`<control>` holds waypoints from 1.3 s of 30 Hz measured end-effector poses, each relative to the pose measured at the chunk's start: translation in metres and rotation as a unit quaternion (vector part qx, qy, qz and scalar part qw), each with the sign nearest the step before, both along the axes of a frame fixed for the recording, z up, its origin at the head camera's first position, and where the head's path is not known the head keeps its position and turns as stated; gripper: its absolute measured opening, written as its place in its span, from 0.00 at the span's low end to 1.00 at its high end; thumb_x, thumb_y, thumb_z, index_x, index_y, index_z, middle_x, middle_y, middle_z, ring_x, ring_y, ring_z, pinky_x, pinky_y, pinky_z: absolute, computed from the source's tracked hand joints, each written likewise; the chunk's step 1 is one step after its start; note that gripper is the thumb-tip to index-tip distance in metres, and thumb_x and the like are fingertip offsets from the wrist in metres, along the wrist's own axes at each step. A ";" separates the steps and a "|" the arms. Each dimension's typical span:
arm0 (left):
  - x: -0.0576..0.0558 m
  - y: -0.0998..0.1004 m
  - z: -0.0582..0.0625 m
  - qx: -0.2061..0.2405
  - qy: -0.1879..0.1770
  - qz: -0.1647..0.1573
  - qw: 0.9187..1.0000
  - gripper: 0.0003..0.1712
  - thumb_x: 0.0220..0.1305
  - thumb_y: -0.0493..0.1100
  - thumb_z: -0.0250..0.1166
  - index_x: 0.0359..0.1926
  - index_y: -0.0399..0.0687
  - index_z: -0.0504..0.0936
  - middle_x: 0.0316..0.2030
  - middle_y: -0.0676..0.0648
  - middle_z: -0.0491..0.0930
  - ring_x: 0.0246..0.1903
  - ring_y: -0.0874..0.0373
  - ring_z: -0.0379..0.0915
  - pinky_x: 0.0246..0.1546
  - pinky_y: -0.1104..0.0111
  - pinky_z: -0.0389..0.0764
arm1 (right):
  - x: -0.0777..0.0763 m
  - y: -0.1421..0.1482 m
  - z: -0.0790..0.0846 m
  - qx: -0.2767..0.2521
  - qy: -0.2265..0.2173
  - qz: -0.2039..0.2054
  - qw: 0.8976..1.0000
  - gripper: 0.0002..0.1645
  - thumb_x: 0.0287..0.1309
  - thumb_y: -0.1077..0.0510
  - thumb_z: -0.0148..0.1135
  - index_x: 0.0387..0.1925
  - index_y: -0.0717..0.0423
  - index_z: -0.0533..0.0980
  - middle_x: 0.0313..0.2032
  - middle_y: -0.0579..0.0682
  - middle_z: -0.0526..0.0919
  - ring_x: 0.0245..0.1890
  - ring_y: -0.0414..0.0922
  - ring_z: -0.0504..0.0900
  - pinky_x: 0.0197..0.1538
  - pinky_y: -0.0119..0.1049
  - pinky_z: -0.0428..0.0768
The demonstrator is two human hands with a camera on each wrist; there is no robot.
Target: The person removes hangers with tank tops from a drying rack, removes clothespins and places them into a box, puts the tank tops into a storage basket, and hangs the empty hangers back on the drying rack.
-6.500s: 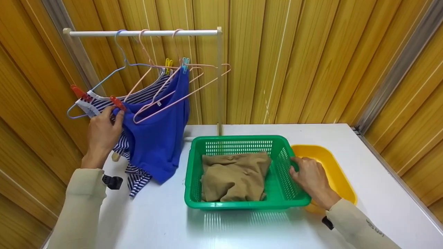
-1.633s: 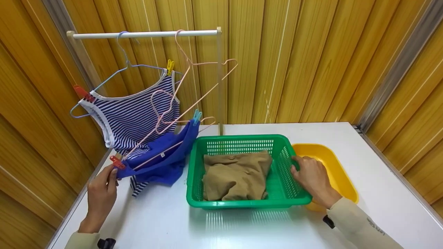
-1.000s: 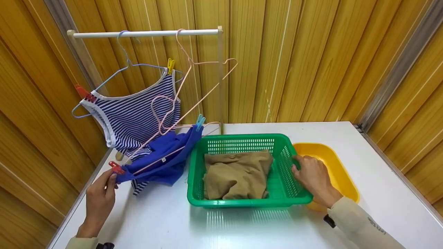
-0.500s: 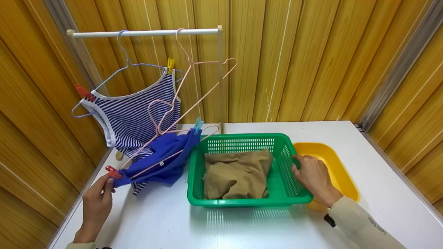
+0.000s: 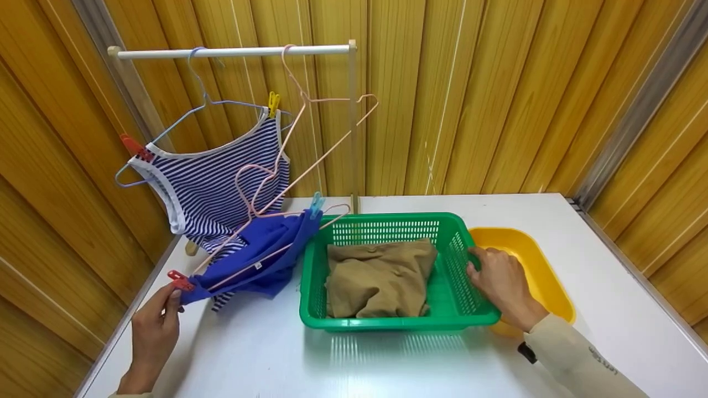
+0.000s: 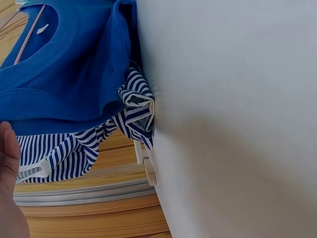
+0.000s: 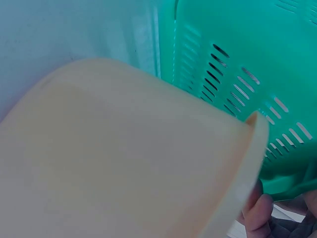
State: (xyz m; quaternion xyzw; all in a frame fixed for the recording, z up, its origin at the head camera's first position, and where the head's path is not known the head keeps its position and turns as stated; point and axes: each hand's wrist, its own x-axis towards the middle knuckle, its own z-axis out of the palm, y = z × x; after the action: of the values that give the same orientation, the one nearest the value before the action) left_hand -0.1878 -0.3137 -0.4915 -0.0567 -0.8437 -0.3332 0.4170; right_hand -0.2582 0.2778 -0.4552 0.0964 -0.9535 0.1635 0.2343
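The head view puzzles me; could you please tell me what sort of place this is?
Probably a small booth set up for laundry work: wood-look panels rise behind and at both sides, and a clothes rack stands near a green basket.

- A pale yellowish basin [image 7: 124, 144] fills the lower left and middle, very near the camera, its lip slanting down from right of centre.
- Behind it, a green basket [image 7: 198, 25] with rows of slots in its wall.
- At lower right, the right hand's grip [image 7: 258, 213], partly visible, holds the basket's rim.
- Upper left, the bluish-looking table [image 7: 59, 29].
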 end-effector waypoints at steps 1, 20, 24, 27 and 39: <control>0.001 0.000 0.000 0.001 -0.002 0.000 1.000 0.11 0.64 0.26 0.61 0.47 0.32 0.81 0.27 0.43 0.82 0.26 0.79 0.66 0.34 0.93 0.69 | 0.000 0.000 0.000 -0.001 -0.002 0.000 1.000 0.19 0.57 0.60 0.66 0.47 0.69 0.81 0.30 0.63 0.84 0.21 0.50 0.80 0.31 0.49 0.84; 0.004 0.006 -0.001 -0.007 0.013 0.009 1.000 0.11 0.62 0.25 0.62 0.46 0.31 0.81 0.26 0.44 0.81 0.26 0.79 0.66 0.35 0.93 0.69 | 0.000 0.000 0.001 0.001 -0.019 -0.004 1.000 0.20 0.58 0.59 0.65 0.48 0.69 0.80 0.31 0.64 0.84 0.21 0.50 0.80 0.32 0.49 0.84; 0.000 0.010 0.004 -0.006 0.020 0.008 1.000 0.12 0.63 0.26 0.62 0.47 0.31 0.81 0.27 0.42 0.82 0.27 0.82 0.65 0.37 0.94 0.68 | -0.001 0.000 0.000 -0.001 -0.026 -0.007 1.000 0.20 0.59 0.59 0.65 0.49 0.69 0.80 0.32 0.64 0.84 0.21 0.48 0.78 0.31 0.48 0.84; -0.003 0.014 0.009 -0.007 0.033 0.004 0.999 0.11 0.64 0.27 0.61 0.48 0.31 0.80 0.28 0.40 0.82 0.29 0.86 0.64 0.38 0.94 0.68 | -0.001 0.000 0.000 -0.001 -0.024 -0.005 1.000 0.20 0.59 0.59 0.65 0.49 0.69 0.80 0.32 0.64 0.84 0.21 0.48 0.79 0.31 0.48 0.84; -0.021 0.030 0.032 -0.022 0.104 -0.005 0.994 0.12 0.60 0.26 0.64 0.46 0.33 0.82 0.26 0.40 0.82 0.28 0.80 0.67 0.39 0.93 0.68 | 0.000 -0.001 -0.001 0.006 0.014 0.001 1.000 0.17 0.56 0.61 0.67 0.46 0.68 0.82 0.30 0.64 0.84 0.22 0.55 0.82 0.28 0.50 0.83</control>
State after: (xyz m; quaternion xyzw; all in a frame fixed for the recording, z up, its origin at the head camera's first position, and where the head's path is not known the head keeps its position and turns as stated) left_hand -0.2093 -0.2837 -0.4594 -0.1041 -0.8026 -0.3088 0.4997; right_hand -0.2578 0.2770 -0.4565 0.1011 -0.9511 0.1565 0.2466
